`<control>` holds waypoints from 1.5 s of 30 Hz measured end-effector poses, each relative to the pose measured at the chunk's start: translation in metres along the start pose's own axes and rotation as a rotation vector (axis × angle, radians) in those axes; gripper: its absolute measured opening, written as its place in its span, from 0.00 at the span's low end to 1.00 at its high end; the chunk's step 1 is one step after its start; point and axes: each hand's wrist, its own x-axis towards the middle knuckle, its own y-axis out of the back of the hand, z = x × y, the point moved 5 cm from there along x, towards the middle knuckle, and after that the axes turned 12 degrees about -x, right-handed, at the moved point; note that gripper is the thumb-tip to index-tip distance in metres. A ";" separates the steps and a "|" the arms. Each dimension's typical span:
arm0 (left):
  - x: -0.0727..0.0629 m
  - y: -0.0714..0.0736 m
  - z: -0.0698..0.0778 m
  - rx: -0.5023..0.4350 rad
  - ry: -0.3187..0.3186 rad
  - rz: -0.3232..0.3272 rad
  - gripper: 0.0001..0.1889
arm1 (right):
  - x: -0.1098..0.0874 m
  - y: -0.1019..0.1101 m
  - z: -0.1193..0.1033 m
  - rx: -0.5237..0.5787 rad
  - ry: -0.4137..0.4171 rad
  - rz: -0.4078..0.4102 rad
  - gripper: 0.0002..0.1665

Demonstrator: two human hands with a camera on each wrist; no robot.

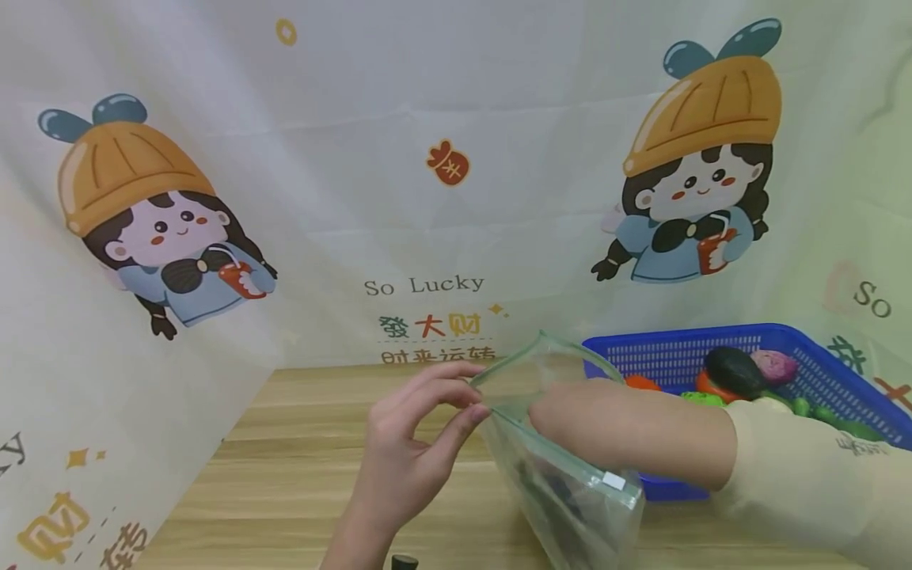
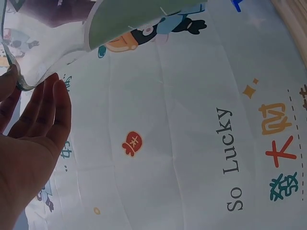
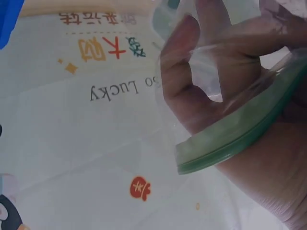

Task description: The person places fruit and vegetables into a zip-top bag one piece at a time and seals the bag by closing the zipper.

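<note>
My left hand (image 1: 416, 447) pinches the rim of a clear zip bag (image 1: 609, 514) with a green zip strip and a white slider, holding its mouth wide. My right hand (image 3: 225, 62) reaches down through the mouth; in the head view the bag hides its fingers. The right wrist view shows those fingers spread and loosely bent behind the plastic, with gaps between them. Beside them are a dark green shape (image 3: 165, 19) and a pale purplish thing (image 3: 290, 7). A dark purple shape (image 2: 60, 12) shows through the bag in the left wrist view.
A blue plastic basket (image 1: 773, 332) stands at the right behind the right forearm. In it lie a dark oval vegetable (image 1: 734, 372), a purple onion-like one (image 1: 774, 366) and several green and orange ones. A small dark-topped object (image 1: 404, 562) is at the wooden table's (image 1: 285, 475) near edge.
</note>
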 end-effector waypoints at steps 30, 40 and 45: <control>-0.003 0.015 -0.012 -0.075 0.242 0.111 0.03 | -0.086 0.064 0.045 0.064 0.569 0.434 0.06; -0.001 0.009 -0.012 -0.109 0.197 0.080 0.06 | -0.088 0.060 0.049 0.076 0.506 0.384 0.10; -0.003 0.007 -0.013 -0.151 0.199 0.069 0.08 | -0.088 0.060 0.052 0.108 0.440 0.396 0.13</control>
